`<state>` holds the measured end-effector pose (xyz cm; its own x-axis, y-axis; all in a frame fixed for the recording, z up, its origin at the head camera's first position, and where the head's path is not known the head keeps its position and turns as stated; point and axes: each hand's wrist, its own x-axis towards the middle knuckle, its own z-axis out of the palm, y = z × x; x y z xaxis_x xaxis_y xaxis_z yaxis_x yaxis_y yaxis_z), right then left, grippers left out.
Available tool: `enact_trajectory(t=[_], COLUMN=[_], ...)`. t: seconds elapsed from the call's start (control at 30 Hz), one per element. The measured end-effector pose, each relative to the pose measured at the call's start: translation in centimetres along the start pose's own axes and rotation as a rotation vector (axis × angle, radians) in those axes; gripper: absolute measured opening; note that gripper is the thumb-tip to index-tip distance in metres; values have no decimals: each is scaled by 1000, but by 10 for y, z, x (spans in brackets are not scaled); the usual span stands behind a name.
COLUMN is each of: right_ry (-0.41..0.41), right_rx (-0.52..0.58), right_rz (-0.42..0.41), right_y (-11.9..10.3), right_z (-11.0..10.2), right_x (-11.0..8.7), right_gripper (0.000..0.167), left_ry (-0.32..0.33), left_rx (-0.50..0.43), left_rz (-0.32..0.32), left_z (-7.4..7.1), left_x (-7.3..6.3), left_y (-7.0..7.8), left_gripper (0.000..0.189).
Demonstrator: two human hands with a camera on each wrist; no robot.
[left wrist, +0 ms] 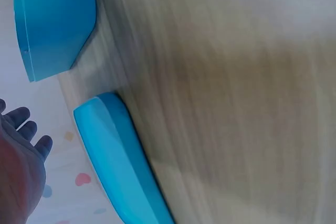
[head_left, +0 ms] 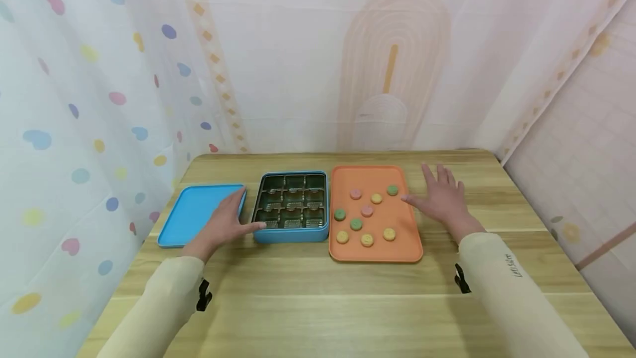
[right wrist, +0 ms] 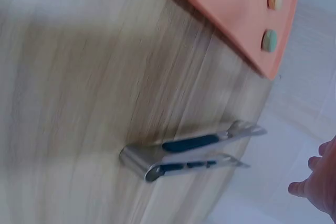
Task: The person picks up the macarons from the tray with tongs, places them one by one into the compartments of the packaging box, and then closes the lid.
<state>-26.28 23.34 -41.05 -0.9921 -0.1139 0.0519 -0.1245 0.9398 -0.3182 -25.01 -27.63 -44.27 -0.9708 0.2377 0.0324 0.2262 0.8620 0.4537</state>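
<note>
My left hand (head_left: 226,225) hovers with its fingers spread between a blue lid (head_left: 196,217) and a blue box (head_left: 293,235). Its thumb reaches over the box's near left corner; whether it touches cannot be told. Inside the box lies a dark insert (head_left: 294,200) of square compartments, with no macarons in them. Several pink, yellow and green macarons (head_left: 366,240) lie scattered on an orange tray (head_left: 382,250). Over the tray's right edge my right hand (head_left: 444,198) is held with fingers apart, holding nothing. Metal tongs (right wrist: 142,162) with dark grips lie on the table in the right wrist view.
The wooden table (head_left: 318,314) runs back to a patterned curtain (head_left: 298,70). Another curtain (head_left: 74,153) with coloured dots hangs along the left. In the head view the right hand and arm cover the tongs.
</note>
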Motion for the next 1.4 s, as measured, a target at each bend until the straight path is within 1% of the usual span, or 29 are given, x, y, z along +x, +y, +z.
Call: enact_trajectory(t=[0.2, 0.4, 0.57, 0.77, 0.9, 1.17, 1.4], right_ry=[35, 67, 59, 49, 43, 34, 20], right_rx=[33, 60, 107, 183, 199, 222, 237], right_rz=[32, 80, 144, 245, 298, 344, 357], right_y=[11, 25, 38, 52, 56, 52, 50], right_z=[-9, -15, -15, -5, 5, 16, 23], right_x=[-9, -22, -34, -49, -56, -62, -63], right_gripper=[104, 105, 107, 107, 106, 103, 98], left_ry=[1, -7, -13, -15, -14, -9, 1], left_rx=[-41, -89, -140, -172, -183, -198, -209], left_rz=[13, -15, -43, -59, -69, -70, -81], left_z=[6, 8, 13, 19, 21, 24, 27], left_x=[-7, -14, -17, -17, -18, -23, -27], left_y=[-3, -7, -8, -7, -5, -7, -11], left_gripper=[119, 120, 119, 117, 115, 110, 106])
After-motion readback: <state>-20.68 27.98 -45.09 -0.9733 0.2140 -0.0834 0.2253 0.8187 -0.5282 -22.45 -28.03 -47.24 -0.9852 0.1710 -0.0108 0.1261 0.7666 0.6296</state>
